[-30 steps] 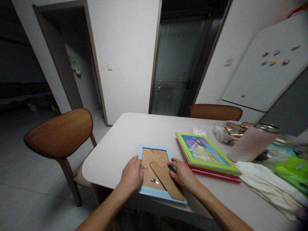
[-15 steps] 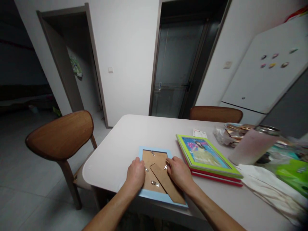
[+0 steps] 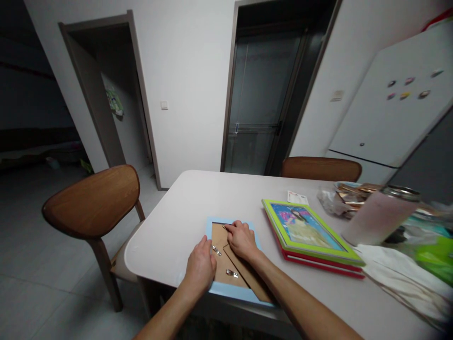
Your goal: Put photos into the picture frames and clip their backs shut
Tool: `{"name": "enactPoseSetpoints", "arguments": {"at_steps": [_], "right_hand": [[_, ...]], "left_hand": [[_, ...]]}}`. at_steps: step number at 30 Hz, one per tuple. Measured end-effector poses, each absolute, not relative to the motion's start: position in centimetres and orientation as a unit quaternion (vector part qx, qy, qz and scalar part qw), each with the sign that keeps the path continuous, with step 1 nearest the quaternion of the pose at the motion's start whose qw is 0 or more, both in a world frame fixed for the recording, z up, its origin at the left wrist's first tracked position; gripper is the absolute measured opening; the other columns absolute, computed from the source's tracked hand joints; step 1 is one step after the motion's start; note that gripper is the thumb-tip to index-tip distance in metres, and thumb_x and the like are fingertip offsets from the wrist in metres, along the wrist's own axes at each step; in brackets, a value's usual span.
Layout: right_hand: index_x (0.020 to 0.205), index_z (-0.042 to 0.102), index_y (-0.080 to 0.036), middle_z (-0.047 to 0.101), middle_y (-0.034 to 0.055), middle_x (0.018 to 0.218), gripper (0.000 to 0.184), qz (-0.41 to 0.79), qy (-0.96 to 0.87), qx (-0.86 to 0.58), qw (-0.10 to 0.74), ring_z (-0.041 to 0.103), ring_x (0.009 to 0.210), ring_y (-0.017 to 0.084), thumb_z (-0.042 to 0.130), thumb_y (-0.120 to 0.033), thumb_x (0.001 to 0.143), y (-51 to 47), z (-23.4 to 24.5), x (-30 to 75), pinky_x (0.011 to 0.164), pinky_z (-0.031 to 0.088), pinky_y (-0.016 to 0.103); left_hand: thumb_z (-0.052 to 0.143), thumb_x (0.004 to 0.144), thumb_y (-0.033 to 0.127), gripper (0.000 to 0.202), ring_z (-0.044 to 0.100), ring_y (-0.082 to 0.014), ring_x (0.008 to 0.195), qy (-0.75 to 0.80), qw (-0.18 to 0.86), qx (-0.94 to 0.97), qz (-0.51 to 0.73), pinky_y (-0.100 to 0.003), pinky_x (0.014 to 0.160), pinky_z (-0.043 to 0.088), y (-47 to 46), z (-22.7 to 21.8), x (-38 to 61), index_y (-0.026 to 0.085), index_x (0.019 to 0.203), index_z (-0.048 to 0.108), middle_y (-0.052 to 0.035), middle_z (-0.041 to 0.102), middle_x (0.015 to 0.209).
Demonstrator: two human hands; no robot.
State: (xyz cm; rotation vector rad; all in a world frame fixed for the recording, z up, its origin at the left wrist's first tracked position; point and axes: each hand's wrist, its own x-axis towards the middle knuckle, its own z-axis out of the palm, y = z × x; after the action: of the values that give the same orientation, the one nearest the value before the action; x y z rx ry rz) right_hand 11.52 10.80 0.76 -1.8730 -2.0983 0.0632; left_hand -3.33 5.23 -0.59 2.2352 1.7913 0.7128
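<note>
A light blue picture frame (image 3: 233, 293) lies face down near the table's front edge, its brown backing board (image 3: 220, 278) and slanting stand (image 3: 244, 271) upward. My left hand (image 3: 201, 264) is closed on the frame's left edge, fingers along its side. Over the upper part of the backing is my right hand (image 3: 241, 240), its fingers bent and a fingertip at the top metal clip (image 3: 224, 227). More small metal clips show on the board: the left clip (image 3: 216, 250) beside my left fingers and the lower clip (image 3: 231, 273). The right side of the backing is partly covered by my right hand and forearm.
Right of the frame, a green picture frame (image 3: 311, 231) rests on red ones (image 3: 322, 264). Farther right stand a pinkish jar (image 3: 380, 217), white cloth (image 3: 396, 269) and plastic bags (image 3: 437, 255). A small card (image 3: 297, 197) lies behind. Wooden chairs (image 3: 94, 200) flank the table (image 3: 215, 191).
My right hand has moved from the right clip up and left to the top clip. My left hand stays at the left edge. The view has shifted slightly.
</note>
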Motion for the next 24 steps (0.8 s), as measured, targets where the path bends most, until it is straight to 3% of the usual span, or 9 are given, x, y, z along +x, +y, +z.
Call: {"name": "enactPoseSetpoints", "arguments": {"at_steps": [4,8,13,17,20,24], "right_hand": [[0.114,0.047,-0.018,0.053,0.0081,0.103,0.039,0.026,-0.749,-0.637,0.178,0.043,0.093,0.02,0.04,-0.03,0.077,7.7,1.9,13.0,0.075,0.03,0.028],[0.105,0.053,-0.021,0.054,0.0078,0.097,0.044,0.063,-0.778,-0.604,0.162,0.046,0.089,0.021,0.052,-0.042,0.066,3.7,1.8,14.3,0.076,0.032,0.03],[0.106,0.053,-0.018,0.054,0.0072,0.092,0.044,0.104,-0.766,-0.605,0.191,0.048,0.086,0.019,0.053,-0.026,0.063,2.4,1.4,14.3,0.075,0.035,0.027],[0.1,0.056,-0.019,0.053,0.0059,0.085,0.037,0.118,-0.765,-0.601,0.201,0.05,0.079,0.017,0.05,-0.024,0.064,2.7,3.1,14.1,0.07,0.038,0.025],[0.097,0.058,-0.019,0.052,0.0063,0.086,0.035,0.106,-0.767,-0.593,0.22,0.051,0.078,0.017,0.051,-0.025,0.064,2.4,4.8,13.3,0.07,0.039,0.026],[0.102,0.054,-0.019,0.052,0.0065,0.092,0.036,0.133,-0.779,-0.549,0.272,0.051,0.083,0.016,0.05,-0.032,0.069,2.1,5.4,12.3,0.074,0.04,0.025]], "left_hand": [[0.044,0.069,0.008,0.043,0.042,-0.02,0.112,0.6,0.116,0.743,0.274,-0.031,0.096,0.031,5.2,-0.8,-3.5,0.009,0.111,0.048,-0.0128,0.046,0.122],[0.045,0.068,0.008,0.043,0.041,-0.0216,0.112,0.594,0.153,0.725,0.313,-0.033,0.097,0.029,5.2,-1.0,-3.5,0.009,0.11,0.049,-0.0133,0.046,0.122],[0.049,0.066,0.01,0.044,0.042,-0.023,0.111,0.574,0.219,0.696,0.373,-0.034,0.097,0.027,5.4,-0.8,-3.9,0.009,0.109,0.05,-0.0137,0.048,0.119],[0.055,0.067,0.02,0.038,0.044,-0.0243,0.109,0.552,0.282,0.654,0.432,-0.035,0.095,0.03,4.9,-0.1,-4.0,0.012,0.104,0.052,-0.0136,0.051,0.116],[0.053,0.07,0.025,0.031,0.052,-0.0226,0.1,0.533,0.335,0.613,0.478,-0.033,0.085,0.04,4.5,0.7,-3.8,0.014,0.099,0.051,-0.0115,0.057,0.107],[0.045,0.076,0.024,0.03,0.063,-0.0164,0.067,0.514,0.414,0.548,0.515,-0.025,0.058,0.049,4.6,1.3,-4.8,0.014,0.104,0.04,-0.0053,0.065,0.077]]}}
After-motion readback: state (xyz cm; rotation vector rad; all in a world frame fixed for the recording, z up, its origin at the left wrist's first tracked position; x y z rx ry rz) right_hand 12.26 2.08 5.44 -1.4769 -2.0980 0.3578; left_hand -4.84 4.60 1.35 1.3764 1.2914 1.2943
